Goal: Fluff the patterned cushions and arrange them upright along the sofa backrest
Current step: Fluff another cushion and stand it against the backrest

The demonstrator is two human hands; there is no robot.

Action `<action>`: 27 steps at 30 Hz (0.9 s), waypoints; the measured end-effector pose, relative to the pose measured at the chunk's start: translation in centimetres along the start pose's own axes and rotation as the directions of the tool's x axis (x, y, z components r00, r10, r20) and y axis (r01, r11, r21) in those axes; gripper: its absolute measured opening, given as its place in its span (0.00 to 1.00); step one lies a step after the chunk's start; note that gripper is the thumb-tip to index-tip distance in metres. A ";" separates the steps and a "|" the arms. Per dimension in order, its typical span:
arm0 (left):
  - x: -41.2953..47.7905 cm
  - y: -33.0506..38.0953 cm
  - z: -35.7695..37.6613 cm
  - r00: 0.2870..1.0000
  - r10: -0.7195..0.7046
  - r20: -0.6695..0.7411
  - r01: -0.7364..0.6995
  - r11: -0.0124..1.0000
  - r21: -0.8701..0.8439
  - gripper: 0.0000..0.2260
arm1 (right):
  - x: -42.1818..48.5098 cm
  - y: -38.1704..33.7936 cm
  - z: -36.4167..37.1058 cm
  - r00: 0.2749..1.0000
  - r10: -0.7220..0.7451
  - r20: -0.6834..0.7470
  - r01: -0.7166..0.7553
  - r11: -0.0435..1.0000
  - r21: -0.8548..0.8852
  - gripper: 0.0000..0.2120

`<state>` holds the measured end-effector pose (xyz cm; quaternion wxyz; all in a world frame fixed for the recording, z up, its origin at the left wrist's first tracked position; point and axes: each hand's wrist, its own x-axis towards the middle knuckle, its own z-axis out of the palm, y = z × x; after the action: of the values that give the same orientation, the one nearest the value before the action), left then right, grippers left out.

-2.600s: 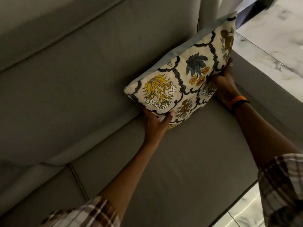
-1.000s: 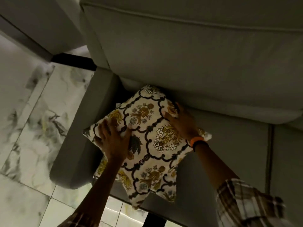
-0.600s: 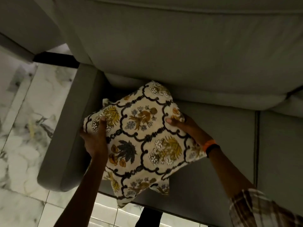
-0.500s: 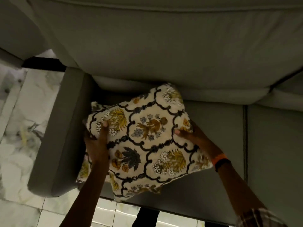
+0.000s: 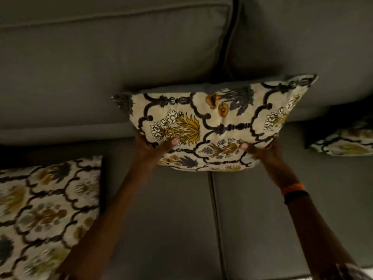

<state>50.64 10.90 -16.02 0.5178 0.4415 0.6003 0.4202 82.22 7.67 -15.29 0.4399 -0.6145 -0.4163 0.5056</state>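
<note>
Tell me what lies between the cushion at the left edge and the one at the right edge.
Head view: the held cushion, gripped by both hands.

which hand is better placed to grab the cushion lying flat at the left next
Left. The left hand grips the held cushion on the side nearer the flat cushion. The right hand would have to cross the left arm.

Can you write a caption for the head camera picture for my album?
Both hands, left and right, hold a patterned cushion against the grey sofa backrest.
</note>
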 end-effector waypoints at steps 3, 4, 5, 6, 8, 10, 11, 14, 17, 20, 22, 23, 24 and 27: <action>1.4 -2.2 3.8 0.999 0.027 0.027 -0.029 0.997 0.068 0.34 | 3.4 1.9 -2.6 0.996 0.008 0.094 -0.003 0.999 -0.053 0.34; 1.4 -2.9 4.6 0.999 0.005 0.039 -0.007 0.998 0.057 0.33 | 4.1 2.6 -3.1 0.992 0.026 0.121 -0.019 0.998 -0.059 0.33; 1.4 -3.7 4.9 0.999 -0.004 0.045 0.001 0.999 0.054 0.33 | 4.5 3.2 -3.5 0.990 0.040 0.139 -0.033 0.998 -0.054 0.33; 1.5 -4.3 5.0 0.999 0.004 0.044 -0.007 0.998 0.059 0.33 | 4.8 3.6 -3.7 0.989 0.046 0.144 -0.041 0.998 -0.041 0.34; 1.4 -4.4 4.8 0.999 0.039 0.028 -0.041 0.995 0.086 0.31 | 5.1 4.0 -4.1 0.991 0.045 0.126 -0.044 0.999 -0.011 0.34; 1.0 -4.2 4.8 0.999 0.048 0.014 -0.049 0.997 0.054 0.30 | 5.0 4.2 -4.4 0.993 0.034 0.115 -0.034 0.999 -0.001 0.32; 0.8 -4.3 4.9 1.000 0.030 -0.001 -0.030 0.999 0.036 0.30 | 4.9 4.3 -4.4 0.993 0.035 0.109 -0.035 0.999 -0.008 0.32; 1.2 -4.9 5.2 0.999 -0.008 -0.046 0.009 1.000 0.028 0.35 | 4.9 4.7 -3.7 0.997 0.023 0.079 -0.020 0.999 -0.044 0.35; 1.8 -4.4 4.6 0.998 -0.018 -0.065 0.019 1.000 0.013 0.44 | 3.7 4.8 -2.5 1.000 -0.002 0.001 0.002 0.998 -0.058 0.38; 0.9 -4.9 3.2 0.998 0.061 -0.035 -0.057 0.994 0.096 0.50 | -0.2 6.0 0.2 0.969 -0.035 -0.244 0.019 0.998 -0.067 0.42; -0.1 -5.9 1.7 0.995 0.092 -0.036 -0.087 0.987 0.132 0.53 | -3.5 7.7 3.5 0.889 0.019 -0.458 -0.046 0.998 -0.049 0.44; -0.8 -6.4 0.4 0.995 0.092 -0.045 -0.083 0.981 0.176 0.55 | -5.1 8.5 5.8 0.853 0.055 -0.519 -0.098 0.994 -0.054 0.46; -1.6 -6.7 -1.2 0.995 0.075 -0.062 -0.056 0.965 0.255 0.56 | -6.5 9.1 8.3 0.834 0.076 -0.546 -0.149 0.985 -0.090 0.48; -3.9 -8.8 -7.3 0.993 0.102 -0.050 -0.052 0.800 0.597 0.50 | -9.8 10.6 16.9 0.873 0.090 -0.480 -0.271 0.907 -0.323 0.50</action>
<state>42.88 4.55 -22.68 0.3114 0.5885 0.7034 0.2490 64.84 -2.56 -24.73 0.3470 -0.8256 -0.3314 0.2969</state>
